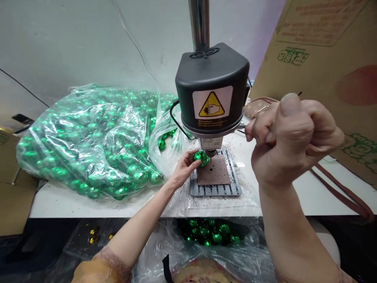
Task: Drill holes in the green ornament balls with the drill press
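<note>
My left hand (185, 169) pinches a shiny green faceted ball (201, 158) between thumb and fingers. It holds the ball beside the bit of a small black drill press (212, 88), above a brown board (206, 177) with a dark hole. The board lies on the grey slotted base (216, 191) of the machine, amid dark specks. Closed in a fist, my right hand (290, 137) is at the machine's right side, wrapped around its feed lever (242, 126). Most of that lever is hidden by my fingers.
A large clear bag (88, 145) of green balls fills the table's left side. Below the front edge, another plastic bag (156, 251) holds more green balls (216, 236). Cardboard boxes (321, 51) stand at right and left. A brown strap (338, 188) trails over the table.
</note>
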The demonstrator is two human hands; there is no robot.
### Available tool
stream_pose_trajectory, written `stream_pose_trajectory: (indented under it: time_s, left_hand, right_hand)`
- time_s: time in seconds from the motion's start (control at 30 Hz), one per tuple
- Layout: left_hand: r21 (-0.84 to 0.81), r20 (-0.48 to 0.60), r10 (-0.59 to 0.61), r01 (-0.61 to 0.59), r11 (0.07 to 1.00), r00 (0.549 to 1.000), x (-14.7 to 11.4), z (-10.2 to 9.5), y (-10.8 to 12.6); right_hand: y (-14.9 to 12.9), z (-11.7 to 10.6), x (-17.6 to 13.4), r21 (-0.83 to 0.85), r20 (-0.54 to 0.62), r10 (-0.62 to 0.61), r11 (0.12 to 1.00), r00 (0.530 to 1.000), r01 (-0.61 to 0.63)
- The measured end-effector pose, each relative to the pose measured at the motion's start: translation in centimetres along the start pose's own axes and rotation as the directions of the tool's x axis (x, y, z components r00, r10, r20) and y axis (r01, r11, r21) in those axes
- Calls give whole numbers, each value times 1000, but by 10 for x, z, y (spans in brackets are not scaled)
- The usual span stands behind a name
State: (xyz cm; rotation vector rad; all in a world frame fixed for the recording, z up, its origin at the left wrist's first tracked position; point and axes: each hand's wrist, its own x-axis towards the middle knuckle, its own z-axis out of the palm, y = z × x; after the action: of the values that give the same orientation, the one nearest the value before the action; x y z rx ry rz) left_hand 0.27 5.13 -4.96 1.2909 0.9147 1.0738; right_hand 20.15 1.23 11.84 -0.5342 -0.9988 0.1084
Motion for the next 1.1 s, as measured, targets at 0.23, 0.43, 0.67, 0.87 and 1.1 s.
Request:
stream_pose_trajectory:
  time_s: [0.23, 0.43, 0.67, 0.87, 1.1]
  left_hand:
    - [200, 38, 33, -40, 979, 999, -3, 6, 1]
    - [296, 77, 70, -90, 951, 995, -5, 10, -1]
    - [455, 48, 128, -136, 880, 991, -10, 14, -9]
    - [442, 54, 156, -164, 882, 986, -15, 29, -12]
    - [409, 48, 157, -163, 898, 986, -15, 32, -18]
  right_hand:
    - [-3, 0, -2, 8, 26, 33, 999, 999, -33]
    - [1, -1, -1, 23, 23, 0, 1000, 1000, 0]
    - [1, -1, 0, 35, 29, -11, 999, 1000, 10]
    - [2, -2, 0, 48, 44, -2, 999, 999, 0]
    - [2, -7, -5, 45, 100, -52, 998, 994, 48]
